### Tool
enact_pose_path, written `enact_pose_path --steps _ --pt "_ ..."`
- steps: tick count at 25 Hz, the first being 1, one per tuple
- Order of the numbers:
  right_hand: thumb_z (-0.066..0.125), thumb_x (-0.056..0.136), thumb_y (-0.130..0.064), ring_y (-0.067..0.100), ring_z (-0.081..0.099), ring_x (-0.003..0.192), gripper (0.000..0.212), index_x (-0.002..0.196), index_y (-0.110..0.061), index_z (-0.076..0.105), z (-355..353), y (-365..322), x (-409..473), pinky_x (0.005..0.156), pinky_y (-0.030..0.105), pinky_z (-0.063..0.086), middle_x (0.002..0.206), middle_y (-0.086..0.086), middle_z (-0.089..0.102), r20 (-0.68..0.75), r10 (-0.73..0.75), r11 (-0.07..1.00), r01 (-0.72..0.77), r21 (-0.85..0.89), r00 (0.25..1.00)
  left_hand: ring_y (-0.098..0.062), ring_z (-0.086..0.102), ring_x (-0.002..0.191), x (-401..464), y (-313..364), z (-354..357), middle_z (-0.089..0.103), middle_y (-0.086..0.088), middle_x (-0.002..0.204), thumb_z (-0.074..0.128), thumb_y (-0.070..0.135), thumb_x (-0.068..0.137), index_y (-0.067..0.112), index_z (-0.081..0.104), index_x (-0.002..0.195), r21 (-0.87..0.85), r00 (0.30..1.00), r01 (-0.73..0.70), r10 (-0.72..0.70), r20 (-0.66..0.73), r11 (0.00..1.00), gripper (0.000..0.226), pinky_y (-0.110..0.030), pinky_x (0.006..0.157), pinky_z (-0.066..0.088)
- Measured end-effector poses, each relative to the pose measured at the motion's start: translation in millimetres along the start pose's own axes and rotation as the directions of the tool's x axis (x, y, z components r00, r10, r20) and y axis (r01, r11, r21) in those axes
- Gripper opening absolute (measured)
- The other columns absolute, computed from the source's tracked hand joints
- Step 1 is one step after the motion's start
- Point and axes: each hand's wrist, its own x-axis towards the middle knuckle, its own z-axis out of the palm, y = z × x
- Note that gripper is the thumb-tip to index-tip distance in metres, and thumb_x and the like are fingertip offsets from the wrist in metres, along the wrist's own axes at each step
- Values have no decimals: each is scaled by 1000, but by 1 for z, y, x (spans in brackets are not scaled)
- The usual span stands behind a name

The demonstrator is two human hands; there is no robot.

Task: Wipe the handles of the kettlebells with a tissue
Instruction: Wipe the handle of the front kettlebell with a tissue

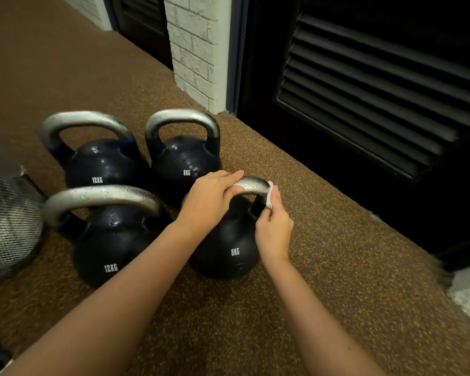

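1. 4 round black kettlebells stand in a 2-by-2 group on a brown rubber floor flecked with yellow
2. The near right kettlebell, marked 8KG in white, has a matte, slightly pebbled body and a curved silver handle with a rough metallic sheen
3. The left hand is wrapped over the left part of that handle, fingers closed around it
4. The right hand pinches a small crumpled white tissue against the handle's right bend, where silver meets black
5. The near left kettlebell, marked 12KG, carries a broad silver handle and dark blue bands at the handle's base
6. The far left kettlebell, also 12KG, and the far right kettlebell, 8KG, stand just behind, their bodies glossy with dimpled highlights
7. A white textured brick pillar rises beyond, beside a black louvred door with horizontal slats
8. A grey mesh-patterned object sits at the left edge
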Motion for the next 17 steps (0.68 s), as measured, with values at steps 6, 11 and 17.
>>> enact_pose_path --steps 6,11,17 --pt "39 88 7 23 49 127 60 142 -19 36 3 12 -14 110 31 36 140 8 49 -37 -26 1000 27 15 999 -24 57 109 -1 3 -2 65 -6 115 55 21 92 13 56 128 -19 1000 1 -1 -2 1000 37 -38 98 43" --pt "38 88 3 5 57 88 50 121 -26 62 -16 -3 29 85 26 44 110 -4 67 102 -38 998 31 63 994 -22 55 111 0 2 -2 64 -4 118 53 23 93 15 55 129 -22 1000 15 -14 21 1000 37 -37 100 42" --pt "43 90 -3 11 61 90 44 119 -27 64 -22 6 51 85 26 46 110 -1 69 218 56 995 -36 -93 974 -14 50 120 0 -1 -16 57 3 128 54 29 93 26 46 136 -65 993 50 -42 114 997 45 -28 102 37"
